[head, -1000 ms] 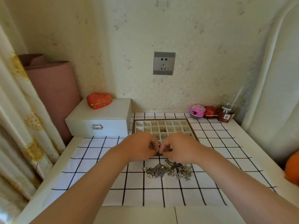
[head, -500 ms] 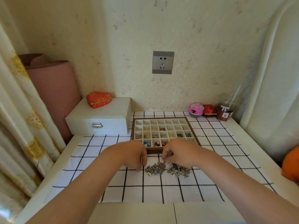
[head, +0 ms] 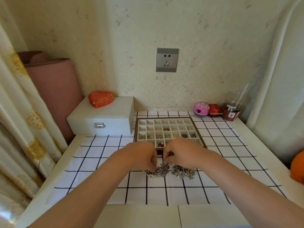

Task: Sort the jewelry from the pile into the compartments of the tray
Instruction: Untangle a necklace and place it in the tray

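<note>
Change: the left hand and right hand had drawn closer together than half a second before, knuckles nearly meeting. A second before, they had been farther out, over the near edge of the tray.
Left hand: fingers curled, tips down in the left end of the jewelry pile; whether they pinched a piece could not be told.
Right hand: fingers curled, tips at the pile's far edge; the grip was hidden.
Pile: lay directly under and just nearer than both hands, on the checked cloth.
Tray: just beyond the knuckles, its near rim partly covered by them; the nearer rows held sorted pieces.
Open room: bare cloth lay left of the left hand and nearer than the pile, between the forearms.
Edges: a white box stood beyond and left of the left hand, beside the tray. The desk ran on to the right of the right hand, with an orange object at its edge.
</note>
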`<state>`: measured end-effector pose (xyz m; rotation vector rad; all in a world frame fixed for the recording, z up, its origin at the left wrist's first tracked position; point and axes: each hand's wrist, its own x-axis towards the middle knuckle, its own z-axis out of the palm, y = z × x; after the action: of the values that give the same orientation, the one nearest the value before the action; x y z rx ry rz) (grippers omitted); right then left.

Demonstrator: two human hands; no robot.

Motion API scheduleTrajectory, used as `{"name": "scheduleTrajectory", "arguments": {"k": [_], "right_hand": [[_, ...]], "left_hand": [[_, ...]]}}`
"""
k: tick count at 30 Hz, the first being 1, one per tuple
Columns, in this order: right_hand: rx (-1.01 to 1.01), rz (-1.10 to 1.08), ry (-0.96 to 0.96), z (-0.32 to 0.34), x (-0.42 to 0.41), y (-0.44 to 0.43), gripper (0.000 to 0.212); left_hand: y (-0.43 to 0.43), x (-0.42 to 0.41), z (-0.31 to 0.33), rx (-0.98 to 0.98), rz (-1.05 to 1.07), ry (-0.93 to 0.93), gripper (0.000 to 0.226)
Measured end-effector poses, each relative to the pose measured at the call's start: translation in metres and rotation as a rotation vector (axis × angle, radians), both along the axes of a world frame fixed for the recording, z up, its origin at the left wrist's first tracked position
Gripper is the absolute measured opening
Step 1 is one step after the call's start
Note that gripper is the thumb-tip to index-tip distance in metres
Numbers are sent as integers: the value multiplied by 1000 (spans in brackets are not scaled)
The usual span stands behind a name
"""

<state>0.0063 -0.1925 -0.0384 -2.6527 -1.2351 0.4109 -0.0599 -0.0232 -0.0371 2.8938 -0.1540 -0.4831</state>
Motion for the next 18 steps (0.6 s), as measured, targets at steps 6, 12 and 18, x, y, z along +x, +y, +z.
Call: {"name": "scheduleTrajectory", "arguments": {"k": [6, 12, 18], "right_hand": [[-6, 4, 87, 1, -3, -1, 35], [313, -79, 344, 12, -4, 4, 8], [573, -120, 565, 28, 1, -3, 14]], "left_hand": [[10, 2, 12, -180, 84, 20, 4], [17, 1, 31, -621, 246, -3, 8], [18, 1, 42, -996, 297, 4, 12]]}}
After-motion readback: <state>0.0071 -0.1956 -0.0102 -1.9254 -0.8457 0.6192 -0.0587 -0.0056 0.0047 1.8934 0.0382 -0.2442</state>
